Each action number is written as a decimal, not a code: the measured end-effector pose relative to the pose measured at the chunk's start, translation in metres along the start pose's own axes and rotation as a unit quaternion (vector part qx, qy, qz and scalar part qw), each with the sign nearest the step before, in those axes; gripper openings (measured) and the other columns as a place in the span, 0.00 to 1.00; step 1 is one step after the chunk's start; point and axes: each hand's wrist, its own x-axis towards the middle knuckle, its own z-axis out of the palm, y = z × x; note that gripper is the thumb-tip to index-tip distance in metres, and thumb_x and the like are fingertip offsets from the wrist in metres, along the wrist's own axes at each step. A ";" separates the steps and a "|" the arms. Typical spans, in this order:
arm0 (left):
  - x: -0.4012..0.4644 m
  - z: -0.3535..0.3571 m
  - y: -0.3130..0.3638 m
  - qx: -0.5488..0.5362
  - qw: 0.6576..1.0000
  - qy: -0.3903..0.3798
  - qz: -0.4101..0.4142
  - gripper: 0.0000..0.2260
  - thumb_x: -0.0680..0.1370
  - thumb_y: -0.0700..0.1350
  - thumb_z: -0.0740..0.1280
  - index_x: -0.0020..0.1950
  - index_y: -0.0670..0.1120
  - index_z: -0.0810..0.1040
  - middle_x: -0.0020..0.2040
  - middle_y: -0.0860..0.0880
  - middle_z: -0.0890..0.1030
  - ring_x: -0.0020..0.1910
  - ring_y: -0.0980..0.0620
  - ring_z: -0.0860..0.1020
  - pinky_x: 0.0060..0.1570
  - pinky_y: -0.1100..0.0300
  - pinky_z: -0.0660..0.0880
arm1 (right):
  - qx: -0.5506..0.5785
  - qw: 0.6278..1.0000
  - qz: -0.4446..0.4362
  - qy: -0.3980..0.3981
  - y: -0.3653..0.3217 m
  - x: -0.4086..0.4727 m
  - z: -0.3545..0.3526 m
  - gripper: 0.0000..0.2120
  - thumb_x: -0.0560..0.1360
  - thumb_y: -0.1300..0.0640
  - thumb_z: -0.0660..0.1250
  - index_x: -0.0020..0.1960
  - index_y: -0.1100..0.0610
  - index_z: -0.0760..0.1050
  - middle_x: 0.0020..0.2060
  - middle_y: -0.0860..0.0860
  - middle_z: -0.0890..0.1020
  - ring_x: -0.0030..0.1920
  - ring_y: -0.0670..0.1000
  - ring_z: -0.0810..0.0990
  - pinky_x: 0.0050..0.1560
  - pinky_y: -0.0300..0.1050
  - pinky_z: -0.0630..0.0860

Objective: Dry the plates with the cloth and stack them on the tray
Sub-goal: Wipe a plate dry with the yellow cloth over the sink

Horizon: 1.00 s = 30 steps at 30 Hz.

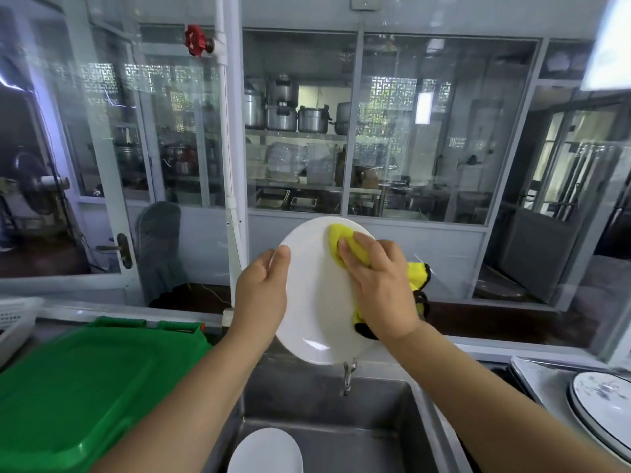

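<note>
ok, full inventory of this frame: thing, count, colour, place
held plate: 1, white, raised over the sink
cloth: 1, yellow with black trim, pressed on the held plate
sink: 1, steel, bottom centre
plate in sink: 1, white, sink bottom
tap: 1, metal, behind the sink
bin lid: 1, green, left
patterned plates: stack, count unclear, white with dark rim, right on a tray
basket: 1, white, far left
pots: several, metal, shelf behind glass
left hand: grips plate edge
right hand: presses cloth
</note>
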 end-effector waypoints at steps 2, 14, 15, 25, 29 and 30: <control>0.000 0.006 0.000 -0.008 1.000 0.006 -0.011 0.14 0.80 0.59 0.56 0.39 0.58 0.76 0.39 0.54 0.80 0.42 0.57 0.78 0.40 0.59 0.73 | 0.028 0.999 0.021 0.003 -0.020 0.003 0.005 0.15 0.77 0.59 0.60 0.59 0.62 0.79 0.54 0.59 0.80 0.48 0.58 0.73 0.51 0.52 0.75; 0.003 -0.004 -0.001 0.001 1.000 0.010 -0.013 0.16 0.80 0.58 0.56 0.38 0.55 0.76 0.38 0.52 0.81 0.40 0.55 0.78 0.38 0.57 0.73 | -0.029 0.986 -0.159 -0.047 0.000 -0.054 0.004 0.14 0.76 0.59 0.64 0.61 0.54 0.79 0.58 0.54 0.80 0.48 0.55 0.74 0.46 0.49 0.72; 0.002 -0.003 -0.001 0.006 1.000 0.002 -0.009 0.16 0.80 0.58 0.56 0.37 0.55 0.75 0.39 0.50 0.81 0.40 0.52 0.78 0.41 0.54 0.73 | -0.047 0.990 -0.131 -0.030 0.005 -0.047 0.003 0.15 0.75 0.59 0.66 0.61 0.53 0.79 0.58 0.53 0.79 0.48 0.55 0.73 0.45 0.49 0.71; -0.005 0.011 0.003 0.116 0.986 -0.116 0.024 0.09 0.79 0.51 0.62 0.40 0.56 0.77 0.36 0.53 0.81 0.38 0.56 0.78 0.34 0.60 0.71 | 0.068 0.997 -0.007 -0.039 -0.020 0.016 -0.005 0.26 0.73 0.59 0.53 0.71 0.62 0.67 0.67 0.62 0.69 0.58 0.61 0.65 0.60 0.55 0.65; -0.005 0.001 0.008 0.145 0.977 -0.139 0.073 0.11 0.80 0.50 0.61 0.41 0.48 0.77 0.35 0.47 0.80 0.37 0.50 0.78 0.37 0.51 0.74 | 0.045 0.987 -0.073 -0.139 -0.008 0.022 -0.018 0.29 0.72 0.57 0.59 0.73 0.55 0.65 0.69 0.59 0.67 0.64 0.61 0.65 0.64 0.56 0.62; -0.005 -0.001 0.009 0.157 0.973 -0.144 0.088 0.12 0.80 0.50 0.61 0.39 0.48 0.76 0.33 0.48 0.79 0.35 0.50 0.78 0.36 0.52 0.72 | 0.030 0.984 -0.088 -0.153 -0.003 0.023 -0.019 0.29 0.72 0.54 0.63 0.73 0.54 0.65 0.68 0.57 0.68 0.64 0.60 0.67 0.63 0.56 0.63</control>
